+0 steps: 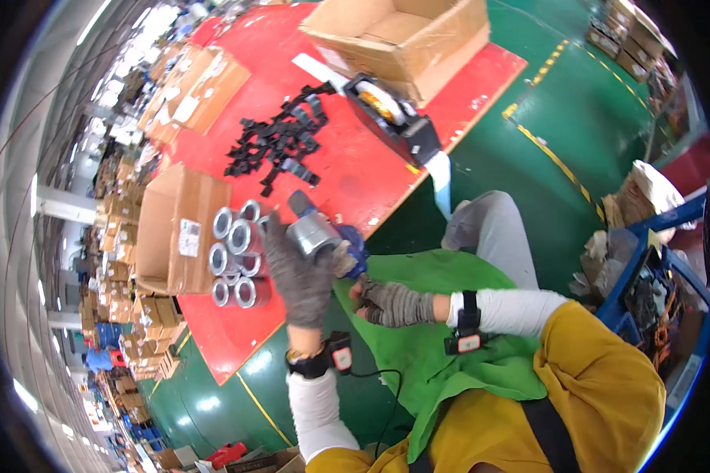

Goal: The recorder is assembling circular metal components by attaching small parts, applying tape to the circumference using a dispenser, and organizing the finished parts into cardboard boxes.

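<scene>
My left hand [298, 276], in a grey knit glove, has its fingers stretched out along the left side of a shiny metal cylinder [311, 235]. The cylinder lies tilted at the red table's near edge, and whether the hand touches it I cannot tell. A blue object [353, 251], possibly a tool, is just right of the cylinder, partly hidden. My right hand [401, 304], also gloved with bare fingertips, is closed in front of the green apron [442, 347]; what it holds, if anything, is hidden. Several metal-rimmed cylinders [245, 236] stand left of my left hand.
An open carton [183, 240] stands beyond the cylinders on the red table [355, 185]. Black clip-like parts [280, 138] lie in a pile farther back. A tape dispenser [390, 114] and a large carton [442, 47] sit at the far right. A blue rack [647, 229] stands to my right.
</scene>
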Demonstrator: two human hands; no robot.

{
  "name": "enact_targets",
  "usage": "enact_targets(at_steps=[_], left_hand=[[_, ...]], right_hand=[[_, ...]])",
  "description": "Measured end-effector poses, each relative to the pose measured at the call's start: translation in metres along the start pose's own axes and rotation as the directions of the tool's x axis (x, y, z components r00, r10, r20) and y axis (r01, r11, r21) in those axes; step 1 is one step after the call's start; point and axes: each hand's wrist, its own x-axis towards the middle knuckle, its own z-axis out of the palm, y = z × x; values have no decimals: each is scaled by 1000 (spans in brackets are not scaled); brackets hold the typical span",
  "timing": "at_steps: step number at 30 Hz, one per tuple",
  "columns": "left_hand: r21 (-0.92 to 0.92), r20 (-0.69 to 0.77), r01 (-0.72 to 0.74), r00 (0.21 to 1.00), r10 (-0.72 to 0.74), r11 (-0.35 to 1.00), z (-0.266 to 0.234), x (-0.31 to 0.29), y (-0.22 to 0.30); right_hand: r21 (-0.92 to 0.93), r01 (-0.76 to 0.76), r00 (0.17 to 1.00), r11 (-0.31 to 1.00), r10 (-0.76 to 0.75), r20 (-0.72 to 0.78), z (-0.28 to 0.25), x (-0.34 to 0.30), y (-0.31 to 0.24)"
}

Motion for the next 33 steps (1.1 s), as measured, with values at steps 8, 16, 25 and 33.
enact_targets(at_steps=[8, 16, 25, 33], left_hand=[[95, 216, -38, 976, 17, 995, -51, -43, 85], [-355, 556, 333, 826, -89, 873, 116, -78, 71], [-244, 357, 282, 916, -184, 928, 216, -53, 54], [-587, 502, 582, 807, -311, 562, 217, -50, 62]], right_hand=[[26, -447, 773, 894, 401, -492, -133, -36, 69], [127, -180, 733, 975, 219, -643, -176, -23, 145], [495, -115, 748, 861, 403, -528, -161, -81, 41], [-128, -273, 801, 954, 151, -579, -189, -74, 2]])
